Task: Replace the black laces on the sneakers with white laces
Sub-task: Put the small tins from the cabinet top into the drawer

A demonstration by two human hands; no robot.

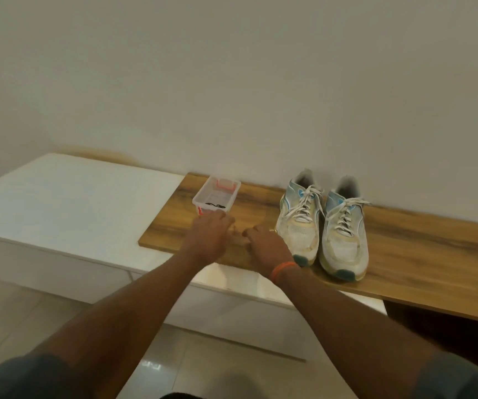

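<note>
Looking down from head height, two bare forearms reach forward to a wooden counter (404, 240) set against a plain wall. The left hand (207, 236) and right hand (266, 246) sit close together on the wood, both with fingers curled under. They may be pinching something small between them, but the knuckles hide it, so I cannot tell whether either grip holds anything. An orange wristband (283, 270) circles the right wrist.

Just beside the right hand, to its right, stands a pair of worn white sneakers (322, 223), toes toward the viewer, heels near the wall. Both are already threaded with white laces (308, 204), tied loosely. Just beyond the left hand sits a small clear plastic box (216, 197) with orange clips; black laces (216, 205) lie coiled inside it.

Judging by this, the swap looks nearly finished, with only tidying left. To do that well, gather any loose bits from the counter, keep the box steady while dropping them in, and check the bows are snug and even on both shoes.
</note>
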